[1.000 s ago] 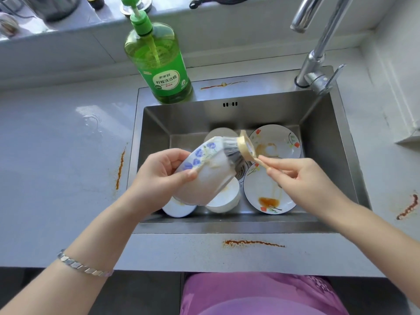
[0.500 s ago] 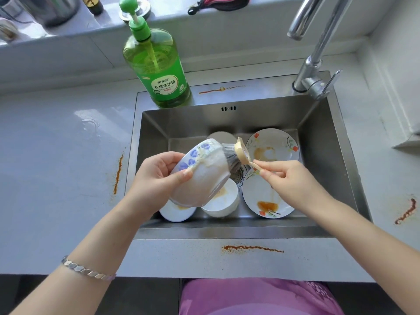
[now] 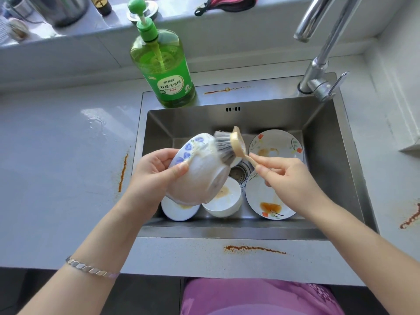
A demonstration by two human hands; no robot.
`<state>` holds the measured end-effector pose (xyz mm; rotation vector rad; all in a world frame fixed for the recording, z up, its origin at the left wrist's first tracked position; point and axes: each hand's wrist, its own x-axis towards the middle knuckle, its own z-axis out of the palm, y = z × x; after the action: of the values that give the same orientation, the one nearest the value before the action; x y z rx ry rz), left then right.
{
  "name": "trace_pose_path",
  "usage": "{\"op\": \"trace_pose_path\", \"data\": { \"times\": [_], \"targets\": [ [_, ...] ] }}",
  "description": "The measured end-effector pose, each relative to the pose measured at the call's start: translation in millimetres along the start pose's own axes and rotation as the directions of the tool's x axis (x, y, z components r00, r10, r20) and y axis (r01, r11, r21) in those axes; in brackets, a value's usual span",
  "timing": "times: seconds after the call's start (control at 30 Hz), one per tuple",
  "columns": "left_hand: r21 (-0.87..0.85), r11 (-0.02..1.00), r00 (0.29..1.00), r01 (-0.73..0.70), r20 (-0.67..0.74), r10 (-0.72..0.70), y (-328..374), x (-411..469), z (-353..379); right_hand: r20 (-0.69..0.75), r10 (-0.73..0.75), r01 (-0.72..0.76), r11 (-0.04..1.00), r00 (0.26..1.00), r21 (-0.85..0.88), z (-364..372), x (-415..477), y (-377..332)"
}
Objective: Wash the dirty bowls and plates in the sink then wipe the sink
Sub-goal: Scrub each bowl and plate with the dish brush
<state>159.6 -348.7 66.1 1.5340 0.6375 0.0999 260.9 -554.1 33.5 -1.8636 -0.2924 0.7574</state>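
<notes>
Over the sink [image 3: 327, 137], the left hand [image 3: 154, 176] grips a tilted blue-flowered bowl [image 3: 200, 171]; the right hand [image 3: 286, 178] pinches a brush [image 3: 229, 146], bristles on the bowl's outside. Stained plates [image 3: 268, 201] and bowls [image 3: 225, 201] lie below, soap bottle [image 3: 163, 71] behind.

Both my forearms reach in over the near edge of the sink [image 3: 227, 231]. My left hand [image 3: 156, 176], above its left half, curls round a bowl [image 3: 200, 180], thumb pressed on its side. My right hand [image 3: 288, 178], above the right half, pinches a brush [image 3: 227, 146] handle between thumb and fingertips.
</notes>
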Motion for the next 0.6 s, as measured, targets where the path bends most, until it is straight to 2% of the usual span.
{"op": "trace_pose_path", "data": {
  "times": [0.13, 0.2, 0.27, 0.43, 0.53, 0.6],
  "targets": [
    [-0.19, 0.98, 0.988, 0.055, -0.133, -0.082, 2, 4, 4, -0.008, 0.199, -0.197, 0.973, 0.98, 0.12, 6, 10, 11],
    [-0.332, 0.937, 0.958, 0.113, -0.212, -0.191, -3, 9, 13, -0.029, 0.236, -0.227, 0.957, 0.971, 0.182, 7, 11, 10],
    [-0.505, 0.849, 0.907, 0.157, -0.266, -0.326, -8, 18, 25, -0.075, 0.242, -0.221, 0.95, 0.967, 0.218, 12, 12, 10],
    [-0.734, 0.67, 0.782, 0.11, -0.352, -0.514, -17, 40, 47, -0.191, 0.177, -0.146, 0.976, 0.966, 0.164, 32, 9, 8],
    [-0.81, 0.582, 0.742, 0.072, -0.346, -0.574, -16, 46, 56, -0.166, 0.073, -0.07, 0.997, 0.983, 0.022, 47, -13, 6],
    [-0.821, 0.567, 0.728, 0.07, -0.346, -0.592, -15, 45, 60, -0.136, -0.013, 0.002, 0.996, 0.991, -0.084, 54, -27, 5]
  ]
}}
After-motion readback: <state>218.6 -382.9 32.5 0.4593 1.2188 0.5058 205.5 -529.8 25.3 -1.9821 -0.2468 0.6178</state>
